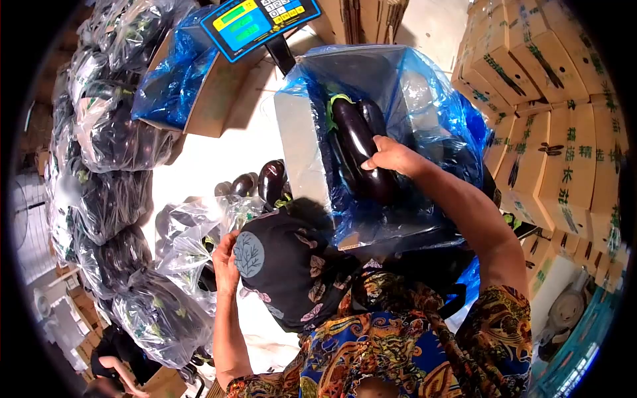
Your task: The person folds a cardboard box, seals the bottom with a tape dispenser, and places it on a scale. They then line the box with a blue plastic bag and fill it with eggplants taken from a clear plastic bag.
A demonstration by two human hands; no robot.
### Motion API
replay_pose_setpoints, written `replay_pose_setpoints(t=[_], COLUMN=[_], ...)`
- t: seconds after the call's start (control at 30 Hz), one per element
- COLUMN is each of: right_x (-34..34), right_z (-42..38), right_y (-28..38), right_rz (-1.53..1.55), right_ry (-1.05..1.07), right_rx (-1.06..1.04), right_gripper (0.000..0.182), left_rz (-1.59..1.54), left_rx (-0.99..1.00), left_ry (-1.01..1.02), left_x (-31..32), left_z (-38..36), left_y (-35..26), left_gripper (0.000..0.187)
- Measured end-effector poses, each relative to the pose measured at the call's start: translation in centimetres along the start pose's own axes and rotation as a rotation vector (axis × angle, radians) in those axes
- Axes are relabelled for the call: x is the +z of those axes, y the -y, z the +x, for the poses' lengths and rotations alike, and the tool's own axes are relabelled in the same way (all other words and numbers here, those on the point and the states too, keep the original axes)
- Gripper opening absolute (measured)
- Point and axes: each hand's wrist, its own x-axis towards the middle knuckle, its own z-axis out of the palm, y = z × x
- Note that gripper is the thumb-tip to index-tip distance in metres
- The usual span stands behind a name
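My right hand (pixel 393 158) is closed around a large dark purple eggplant (pixel 358 136) with a green cap. That eggplant lies in a box (pixel 304 156) lined with blue plastic film (pixel 434 126), beside other eggplants partly hidden under it. On the left, my left hand (pixel 227 260) has its fingers curled at the edge of a black leaf-patterned cloth (pixel 292 265), close to a clear plastic bag (pixel 179 232). What those fingers hold, if anything, is hidden. Several loose eggplants (pixel 271 180) lie on the white surface between the bag and the box.
A scale display (pixel 255 26) stands behind the box. Another blue-lined carton (pixel 215 93) is at upper left. Clear bags of eggplants (pixel 113 126) are piled along the left. Printed cartons (pixel 561 152) are stacked on the right. Another person's arm (pixel 119 371) shows at lower left.
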Motion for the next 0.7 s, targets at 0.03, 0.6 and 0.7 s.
replay_pose_setpoints(t=[0.03, 0.6, 0.7], right_x=[-0.3, 1.4, 1.4], right_z=[-0.8, -2.0, -3.7], right_y=[0.8, 3.6, 9.3], right_rz=[0.016, -0.792, -0.982], right_ry=[0.013, -0.216, -0.283], right_rx=[0.011, -0.111, -0.126], right_gripper=[0.058, 0.036, 0.027], left_rz=[0.052, 0.276, -0.078], left_rx=[-0.021, -0.087, -0.333], left_ry=[0.005, -0.330, -0.501], left_x=[0.4, -5.3, -8.7], left_z=[0.1, -2.7, -2.3], left_y=[-0.4, 7.0, 10.2], left_gripper=[0.035, 0.024, 0.020])
